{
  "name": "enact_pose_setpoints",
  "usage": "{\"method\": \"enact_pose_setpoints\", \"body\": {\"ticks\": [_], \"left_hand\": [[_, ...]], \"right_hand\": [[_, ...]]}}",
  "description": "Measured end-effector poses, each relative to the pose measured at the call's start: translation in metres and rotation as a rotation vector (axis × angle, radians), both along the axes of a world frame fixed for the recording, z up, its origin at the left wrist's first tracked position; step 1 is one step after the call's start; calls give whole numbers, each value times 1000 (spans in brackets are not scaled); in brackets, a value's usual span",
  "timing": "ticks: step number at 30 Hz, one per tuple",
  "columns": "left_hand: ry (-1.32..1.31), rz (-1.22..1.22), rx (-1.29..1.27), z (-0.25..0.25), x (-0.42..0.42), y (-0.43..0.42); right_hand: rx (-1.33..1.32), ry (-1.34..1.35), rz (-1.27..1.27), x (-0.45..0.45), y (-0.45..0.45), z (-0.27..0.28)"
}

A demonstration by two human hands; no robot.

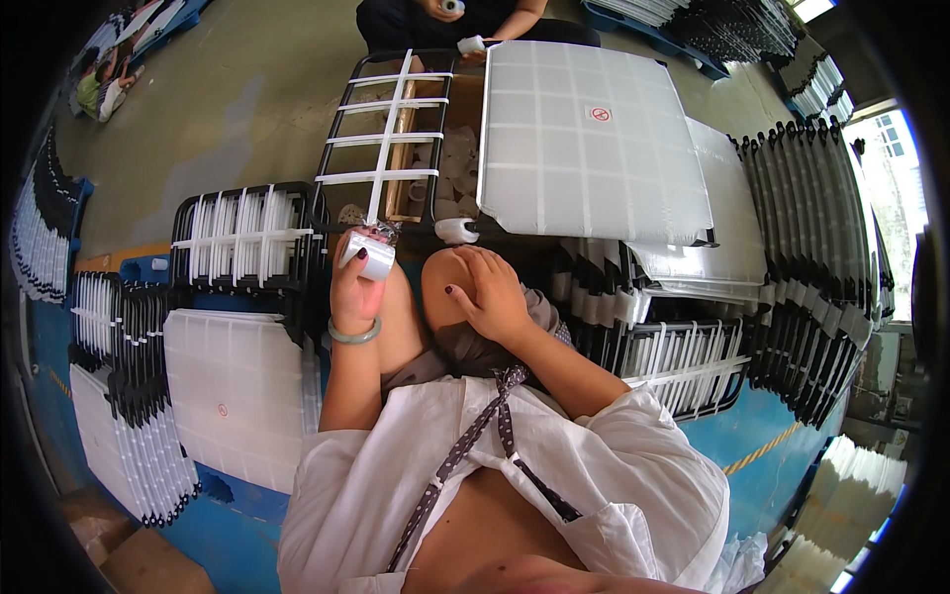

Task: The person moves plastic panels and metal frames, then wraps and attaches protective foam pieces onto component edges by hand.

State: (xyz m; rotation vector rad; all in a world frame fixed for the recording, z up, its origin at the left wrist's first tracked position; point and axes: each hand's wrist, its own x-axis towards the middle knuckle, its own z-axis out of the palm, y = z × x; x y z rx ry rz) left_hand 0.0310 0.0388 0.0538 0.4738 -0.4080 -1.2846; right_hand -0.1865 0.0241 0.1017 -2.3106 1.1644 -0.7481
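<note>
Head view: white roll (373, 258) in left hand's (355, 283) curled fingers.

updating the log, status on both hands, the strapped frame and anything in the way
Left hand gripping white roll, near end of strapped frame; right hand open on knee; white panel alongside, co-worker's hand near far end.

Upper left: we see distant person (99, 94) low on floor (247, 69). Upper right: bright window (894, 163). Lower left: cardboard box (155, 562). Lower right: yellow rope (762, 447).
</note>
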Motion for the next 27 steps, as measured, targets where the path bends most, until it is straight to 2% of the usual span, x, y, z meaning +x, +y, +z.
{"method": "enact_pose_setpoints", "body": {"ticks": [11,22,27], "left_hand": [[22,-6,-27,7,-2,-2],[43,46,-4,4,-2,3],[140,-33,-132,-4,6,5]], "right_hand": [[50,17,-5,-3,-2,-5],[-6,-43,15,0,-1,0],[-13,-36,9,-1,2,1]]}}
